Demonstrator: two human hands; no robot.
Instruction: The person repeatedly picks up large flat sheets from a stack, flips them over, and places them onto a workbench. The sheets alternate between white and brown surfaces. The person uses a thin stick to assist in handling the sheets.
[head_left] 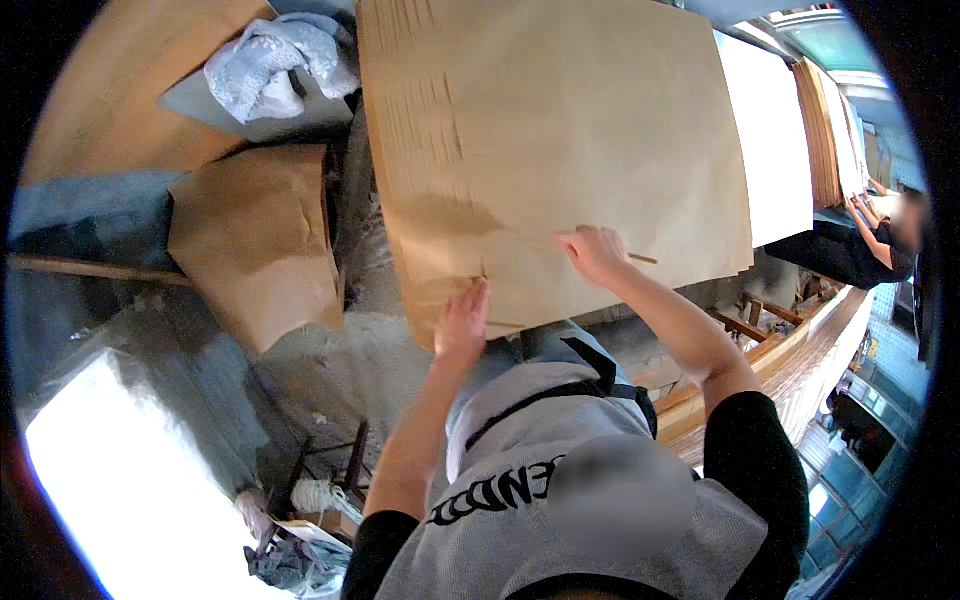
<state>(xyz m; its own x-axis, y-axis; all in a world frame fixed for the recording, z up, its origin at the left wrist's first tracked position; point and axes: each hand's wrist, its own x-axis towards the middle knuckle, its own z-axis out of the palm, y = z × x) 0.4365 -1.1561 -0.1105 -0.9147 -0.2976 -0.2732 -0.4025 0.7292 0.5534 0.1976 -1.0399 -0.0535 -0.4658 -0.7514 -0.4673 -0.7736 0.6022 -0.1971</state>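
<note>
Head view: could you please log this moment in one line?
left hand: at brown paper stack's near-left corner; right hand: over stack; thin stick: beside right hand

Brown paper stack (590,120), cut off above

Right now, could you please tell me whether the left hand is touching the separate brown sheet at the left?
Apart: the head view shows grey floor plainly between the left hand and the separate brown sheet.
</note>
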